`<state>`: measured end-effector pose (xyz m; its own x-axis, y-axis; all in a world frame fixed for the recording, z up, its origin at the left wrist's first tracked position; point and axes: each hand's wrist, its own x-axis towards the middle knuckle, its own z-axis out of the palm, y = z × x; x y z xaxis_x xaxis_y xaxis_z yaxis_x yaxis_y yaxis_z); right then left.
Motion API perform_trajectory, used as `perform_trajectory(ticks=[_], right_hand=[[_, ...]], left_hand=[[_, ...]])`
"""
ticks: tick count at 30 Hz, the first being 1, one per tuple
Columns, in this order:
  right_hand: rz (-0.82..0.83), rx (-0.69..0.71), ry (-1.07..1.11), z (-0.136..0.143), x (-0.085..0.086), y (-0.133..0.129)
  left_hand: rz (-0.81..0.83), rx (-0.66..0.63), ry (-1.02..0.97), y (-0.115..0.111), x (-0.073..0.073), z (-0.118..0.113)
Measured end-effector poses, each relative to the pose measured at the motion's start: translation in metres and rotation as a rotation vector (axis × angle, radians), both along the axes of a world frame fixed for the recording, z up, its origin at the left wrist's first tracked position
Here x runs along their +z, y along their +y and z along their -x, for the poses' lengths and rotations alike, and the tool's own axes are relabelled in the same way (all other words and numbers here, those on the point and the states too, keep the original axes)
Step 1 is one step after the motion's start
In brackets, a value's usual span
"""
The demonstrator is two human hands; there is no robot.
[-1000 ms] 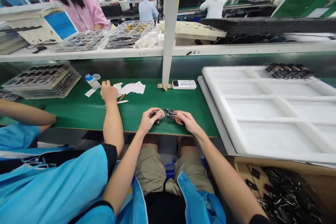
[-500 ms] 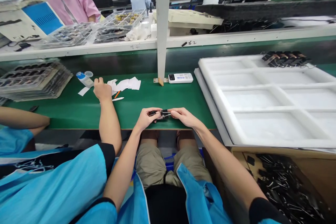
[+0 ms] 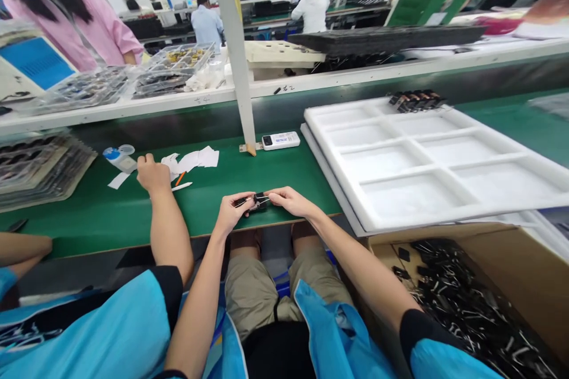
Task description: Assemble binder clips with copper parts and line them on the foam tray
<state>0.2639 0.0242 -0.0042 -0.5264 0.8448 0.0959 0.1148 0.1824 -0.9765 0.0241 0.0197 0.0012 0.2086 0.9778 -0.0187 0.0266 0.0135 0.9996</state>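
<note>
A small black part with thin metal wire handles, looking like a binder clip [image 3: 260,202], is held between my two hands at the front edge of the green table [image 3: 213,213]. My left hand [image 3: 232,211] grips its left side, where a dark piece shows between the fingers. The fingers of my right hand [image 3: 291,199] pinch the wire handles at its right. Finer details of the part are too small to tell. To the right, a white foam tray [image 3: 377,172] with square compartments lies on the table.
A cardboard box [image 3: 524,260] of black clips stands low at the right. Several dark parts [image 3: 416,100] sit at the tray's back edge. A white device [image 3: 281,140] lies by the post. At the left are a co-worker's hand [image 3: 153,174], paper scraps [image 3: 198,159] and stacked trays [image 3: 44,172].
The view has turned to the right, so the table and trays appear further left and more of the box shows. Both hands still hold the black part.
</note>
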Motion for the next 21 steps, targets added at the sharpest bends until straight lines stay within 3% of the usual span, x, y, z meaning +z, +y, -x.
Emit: perform_trajectory(ticks=[7, 10, 13, 17, 19, 21], right_hand=[[0.116, -0.049, 0.013, 0.007, 0.019, -0.001], [0.117, -0.131, -0.099, 0.013, 0.039, -0.013], [-0.029, -0.282, -0.206, 0.004, 0.068, -0.041], [-0.093, -0.489, -0.035, -0.057, 0.112, -0.077], [-0.078, -0.609, 0.062, -0.108, 0.13, -0.077], [-0.08, -0.773, 0.074, -0.165, 0.145, -0.06]], left_hand=[[-0.041, -0.028, 0.045, 0.001, 0.003, 0.002], [-0.09, -0.041, 0.052, 0.003, 0.004, 0.003], [-0.134, 0.042, -0.049, 0.007, 0.005, 0.004], [-0.096, 0.186, -0.21, 0.01, 0.004, 0.002], [-0.086, 0.21, -0.187, 0.01, 0.004, 0.0], [-0.097, 0.212, -0.119, 0.008, 0.004, -0.003]])
